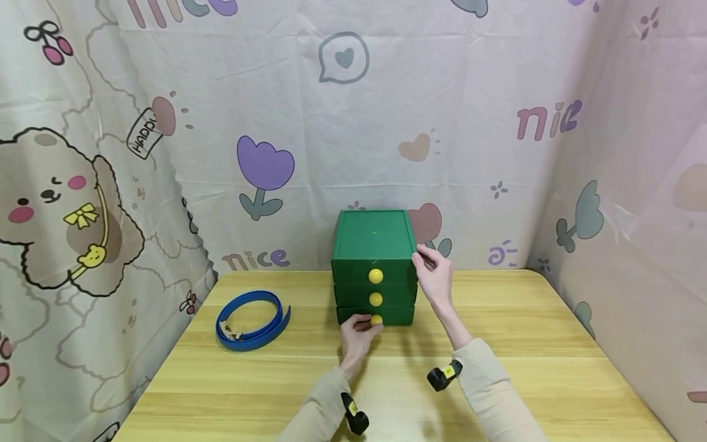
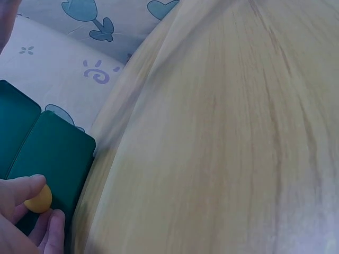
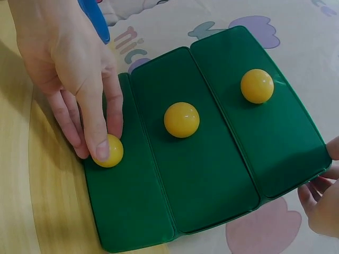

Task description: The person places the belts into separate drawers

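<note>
A green box with three stacked drawers [image 1: 374, 236] stands at the back of the table, a round yellow knob on each drawer front. My left hand [image 1: 356, 339] pinches the bottom drawer's knob [image 3: 112, 152] between thumb and fingers. In the right wrist view the middle knob [image 3: 181, 120] and the top knob [image 3: 257, 86] show untouched. At the upper right front corner of the box, my right hand [image 1: 435, 276] grips the edge with thumb and fingers. All three drawer fronts sit nearly in line, the bottom one included.
A coiled blue belt [image 1: 237, 345] with a gold-coloured buckle lies on the wooden table [image 1: 221, 399], left of the box. Printed cloth [image 1: 342, 123] hangs close behind the table and along both sides.
</note>
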Tool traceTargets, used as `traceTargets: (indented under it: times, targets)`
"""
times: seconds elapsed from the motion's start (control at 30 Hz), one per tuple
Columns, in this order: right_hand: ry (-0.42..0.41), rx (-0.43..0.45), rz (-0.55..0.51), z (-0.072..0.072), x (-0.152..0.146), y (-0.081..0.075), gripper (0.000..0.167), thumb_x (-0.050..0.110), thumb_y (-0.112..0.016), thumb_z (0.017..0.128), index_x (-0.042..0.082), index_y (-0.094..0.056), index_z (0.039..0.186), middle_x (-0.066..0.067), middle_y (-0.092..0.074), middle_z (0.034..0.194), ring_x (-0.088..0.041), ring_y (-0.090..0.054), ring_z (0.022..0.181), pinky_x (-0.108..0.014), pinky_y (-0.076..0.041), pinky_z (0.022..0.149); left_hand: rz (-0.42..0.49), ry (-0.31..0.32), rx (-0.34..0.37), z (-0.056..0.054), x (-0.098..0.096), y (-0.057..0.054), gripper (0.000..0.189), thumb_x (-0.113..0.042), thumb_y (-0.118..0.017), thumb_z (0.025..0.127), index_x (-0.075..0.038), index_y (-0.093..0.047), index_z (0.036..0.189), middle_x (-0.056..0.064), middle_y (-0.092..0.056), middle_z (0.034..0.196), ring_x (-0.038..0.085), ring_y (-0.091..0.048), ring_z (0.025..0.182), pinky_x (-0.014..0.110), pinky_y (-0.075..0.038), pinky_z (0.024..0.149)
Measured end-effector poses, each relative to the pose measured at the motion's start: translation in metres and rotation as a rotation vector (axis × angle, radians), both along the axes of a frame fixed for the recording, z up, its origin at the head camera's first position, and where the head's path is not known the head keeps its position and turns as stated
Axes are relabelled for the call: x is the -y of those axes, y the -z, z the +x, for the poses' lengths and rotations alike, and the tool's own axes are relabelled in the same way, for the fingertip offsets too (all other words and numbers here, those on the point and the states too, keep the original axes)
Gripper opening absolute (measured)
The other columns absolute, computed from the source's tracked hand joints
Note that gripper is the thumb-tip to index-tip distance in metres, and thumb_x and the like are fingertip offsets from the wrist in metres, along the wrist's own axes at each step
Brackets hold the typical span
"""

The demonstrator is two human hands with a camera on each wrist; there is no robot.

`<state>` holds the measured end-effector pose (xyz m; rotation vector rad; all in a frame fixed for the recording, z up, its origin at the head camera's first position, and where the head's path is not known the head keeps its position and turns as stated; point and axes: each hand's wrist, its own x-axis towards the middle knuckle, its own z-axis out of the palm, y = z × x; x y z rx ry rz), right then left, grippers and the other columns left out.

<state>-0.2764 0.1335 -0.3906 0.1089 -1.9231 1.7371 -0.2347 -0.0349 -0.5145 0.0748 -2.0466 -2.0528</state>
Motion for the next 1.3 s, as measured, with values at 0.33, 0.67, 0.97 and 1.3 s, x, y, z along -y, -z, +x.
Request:
traceTargets:
  times: [0.33, 0.67, 0.97, 1.3]
  targets:
    - [-0.018, 0.015, -0.01, 0.001, -0.001, 0.0, 0.033, 0.004, -0.062, 0.097, -0.009, -0.065, 0.127, -0.03, -0.064, 0.131, -0.041, -0.064, 0.119, -0.001, -0.047, 0.086, -0.01, 0.037, 0.047, -0.001, 0.008, 0.014, 0.026, -0.002, -0.084, 0.077, 0.005, -0.073, 0.1, 0.025, -0.074, 0.099, 0.024, -0.071, 0.086, 0.017, -0.054, 0.066]
    - [-0.01, 0.024, -0.006, 0.0, -0.001, 0.0, 0.032, 0.003, -0.063, 0.096, -0.008, -0.066, 0.126, -0.027, -0.065, 0.131, -0.024, -0.067, 0.111, -0.003, -0.049, 0.086, -0.035, 0.05, 0.077, 0.007, 0.012, 0.013, 0.027, -0.001, -0.084, 0.077, 0.007, -0.073, 0.1, 0.026, -0.074, 0.1, 0.026, -0.073, 0.087, 0.016, -0.053, 0.066]
    - [-0.012, 0.035, 0.001, 0.001, -0.002, 0.0, 0.033, 0.004, -0.062, 0.097, -0.008, -0.065, 0.127, -0.027, -0.064, 0.131, -0.028, -0.066, 0.114, -0.002, -0.048, 0.086, -0.033, 0.061, 0.097, 0.015, 0.015, 0.011, 0.027, -0.004, -0.088, 0.073, 0.005, -0.075, 0.095, 0.021, -0.077, 0.093, 0.013, -0.072, 0.079, 0.018, -0.055, 0.066]
    - [-0.034, 0.031, -0.013, 0.003, -0.002, 0.0, 0.033, 0.003, -0.061, 0.097, -0.008, -0.065, 0.128, -0.027, -0.063, 0.133, -0.039, -0.063, 0.12, -0.001, -0.047, 0.086, -0.027, 0.06, 0.126, 0.023, 0.015, 0.009, 0.028, -0.004, -0.088, 0.073, 0.003, -0.075, 0.096, 0.02, -0.077, 0.095, 0.016, -0.073, 0.081, 0.016, -0.054, 0.064]
